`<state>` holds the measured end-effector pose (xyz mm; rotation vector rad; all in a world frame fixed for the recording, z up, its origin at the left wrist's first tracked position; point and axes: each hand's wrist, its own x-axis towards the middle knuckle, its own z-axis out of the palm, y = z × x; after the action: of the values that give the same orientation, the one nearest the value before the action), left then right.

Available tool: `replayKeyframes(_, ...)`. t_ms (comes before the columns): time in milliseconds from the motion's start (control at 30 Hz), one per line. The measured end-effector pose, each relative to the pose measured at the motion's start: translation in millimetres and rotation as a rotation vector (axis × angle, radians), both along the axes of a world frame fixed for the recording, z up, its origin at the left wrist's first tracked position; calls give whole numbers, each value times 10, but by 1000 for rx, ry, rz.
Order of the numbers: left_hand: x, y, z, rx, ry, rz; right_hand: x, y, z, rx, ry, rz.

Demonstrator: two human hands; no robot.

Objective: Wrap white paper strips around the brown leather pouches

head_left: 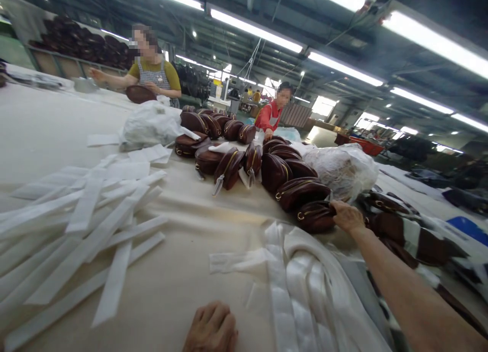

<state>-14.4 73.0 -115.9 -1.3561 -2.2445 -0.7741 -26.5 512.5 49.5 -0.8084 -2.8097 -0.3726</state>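
My right hand (347, 217) reaches out to the right and grips the end of a dark brown leather bag (315, 217), the nearest in a row of several bags with gold zips. My left hand (211, 327) rests low on the cream table cover with its fingers curled; no object shows in it. To its right lie folded white strips (297, 291) in a thick bundle. Many flat white strips (95, 199) are spread in a loose pile on the left of the table.
Clear plastic bundles sit behind the strips (150, 125) and right of the bags (343, 169). More brown pieces (404, 232) lie at the right. Two people stand across the table, one holding a round brown piece (140, 93), the other touching the bags.
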Motion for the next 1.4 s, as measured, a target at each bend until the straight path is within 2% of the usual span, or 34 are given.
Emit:
replayKeyframes(200,90,26,124,72,-118,21,349,-311,262,224,92,16)
replayKeyframes(300,116,9,226,18,-215,12,551,-494,466,331,177,58)
replayKeyframes(333,112,1,255,8,-234,1,624,-578,542,389,231,127)
replayKeyframes(400,85,-24,312,78,-248,-12,771,-806,692,523,370,371)
replayKeyframes(467,55,-81,408,241,-234,14,913,-1117,806,611,483,678)
replayKeyframes(533,65,-208,597,428,-172,110,1036,-1491,840,590,516,919)
replayKeyframes(600,143,-416,901,527,-73,210,1132,-1892,764,509,494,1072)
replayKeyframes(633,202,-536,1086,525,-19,212,1170,-2094,687,458,471,1133)
replayKeyframes(700,316,-768,1467,438,59,108,1228,-2487,484,344,421,1256)
replayKeyframes(767,375,-944,1761,228,107,-62,1267,-2841,275,229,407,1394)
replayKeyframes(833,370,-1062,1884,-27,56,-227,1278,-3110,133,142,422,1507)
replayKeyframes(900,338,-1136,1844,-173,2,-311,1251,-3251,94,133,427,1572)
replayKeyframes(967,322,-1167,1723,-193,4,-292,1200,-3259,147,181,405,1600)
replayKeyframes(1033,349,-1148,1609,-151,60,-204,1172,-3185,246,207,345,1588)
replayKeyframes(1100,427,-1090,1546,-98,129,-93,1210,-3110,333,150,266,1529)
replayKeyframes(1167,534,-1017,1531,-64,164,2,1313,-3106,359,16,239,1429)
replayKeyframes(1267,667,-937,1541,-54,185,82,1476,-3254,242,-140,289,1224)
replayKeyframes(1400,700,-925,1535,-81,192,103,1486,-3485,-83,-127,424,1063)
